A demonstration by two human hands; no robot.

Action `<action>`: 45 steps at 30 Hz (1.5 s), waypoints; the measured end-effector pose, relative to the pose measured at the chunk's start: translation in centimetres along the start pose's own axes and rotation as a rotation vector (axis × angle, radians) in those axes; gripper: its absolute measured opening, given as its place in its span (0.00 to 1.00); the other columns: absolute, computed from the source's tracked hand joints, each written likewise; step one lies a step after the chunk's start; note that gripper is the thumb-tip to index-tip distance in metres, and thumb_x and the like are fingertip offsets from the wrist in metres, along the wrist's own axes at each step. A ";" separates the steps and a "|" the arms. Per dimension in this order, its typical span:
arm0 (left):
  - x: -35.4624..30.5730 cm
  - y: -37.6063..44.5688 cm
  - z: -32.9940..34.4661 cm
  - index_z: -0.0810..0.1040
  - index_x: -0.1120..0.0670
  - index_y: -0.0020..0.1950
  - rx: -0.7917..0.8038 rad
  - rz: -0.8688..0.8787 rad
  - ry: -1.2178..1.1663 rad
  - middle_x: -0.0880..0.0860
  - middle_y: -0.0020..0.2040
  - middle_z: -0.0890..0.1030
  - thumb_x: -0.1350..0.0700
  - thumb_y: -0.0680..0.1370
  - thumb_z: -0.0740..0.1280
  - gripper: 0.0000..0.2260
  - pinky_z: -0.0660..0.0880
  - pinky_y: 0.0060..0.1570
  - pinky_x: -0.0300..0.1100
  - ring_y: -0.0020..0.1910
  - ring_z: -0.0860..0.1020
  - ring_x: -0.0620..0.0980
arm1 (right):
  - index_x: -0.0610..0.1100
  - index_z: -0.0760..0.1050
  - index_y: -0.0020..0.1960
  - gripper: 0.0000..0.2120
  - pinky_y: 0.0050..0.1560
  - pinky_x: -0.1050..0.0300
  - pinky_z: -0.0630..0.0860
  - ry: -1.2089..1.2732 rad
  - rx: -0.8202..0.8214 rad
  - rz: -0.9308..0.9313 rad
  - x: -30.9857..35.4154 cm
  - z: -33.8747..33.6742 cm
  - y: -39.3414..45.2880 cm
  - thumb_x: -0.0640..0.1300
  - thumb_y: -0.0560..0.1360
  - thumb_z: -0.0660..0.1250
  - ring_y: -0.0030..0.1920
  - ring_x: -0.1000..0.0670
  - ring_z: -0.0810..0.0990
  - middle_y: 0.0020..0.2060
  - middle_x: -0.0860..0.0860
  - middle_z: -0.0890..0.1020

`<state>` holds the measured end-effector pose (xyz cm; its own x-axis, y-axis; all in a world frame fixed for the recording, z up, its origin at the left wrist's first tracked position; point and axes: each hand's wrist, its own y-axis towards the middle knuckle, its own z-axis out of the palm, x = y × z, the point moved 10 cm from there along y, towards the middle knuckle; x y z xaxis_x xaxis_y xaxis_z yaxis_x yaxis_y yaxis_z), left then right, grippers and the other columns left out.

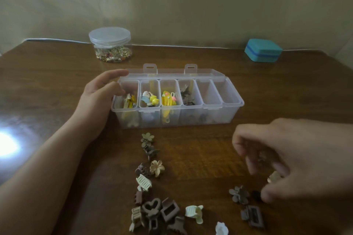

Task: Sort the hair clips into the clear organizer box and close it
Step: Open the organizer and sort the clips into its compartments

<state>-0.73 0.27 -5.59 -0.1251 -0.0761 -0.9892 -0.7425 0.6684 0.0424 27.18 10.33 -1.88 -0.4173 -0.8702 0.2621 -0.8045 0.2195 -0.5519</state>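
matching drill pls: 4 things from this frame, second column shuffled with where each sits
Things
1. round jar
2. teal case
3. left hand
4. cream flower clip

Places
A. far right of the table, near the wall
B. at the left end of the organizer box
C. loose on the table, in front of the organizer box
D. far side of the table, left of centre, lid on

Pairs: 1-D, 2-A, 3-B, 4-C
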 end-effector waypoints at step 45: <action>-0.4 -0.3 0.4 0.81 0.44 0.60 -0.015 0.003 -0.015 0.44 0.58 0.79 0.55 0.63 0.63 0.26 0.73 0.62 0.50 0.61 0.74 0.44 | 0.58 0.75 0.47 0.08 0.38 0.70 0.70 0.141 -0.934 -0.213 0.1 -10.3 1.6 0.47 0.72 0.72 0.42 0.63 0.75 0.39 0.63 0.77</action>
<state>-0.16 0.40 -5.27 -0.1175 -0.0630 -0.9911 -0.7518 0.6577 0.0473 21.48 15.16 5.45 -0.2219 -0.8846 0.4102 -0.8551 0.3788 0.3541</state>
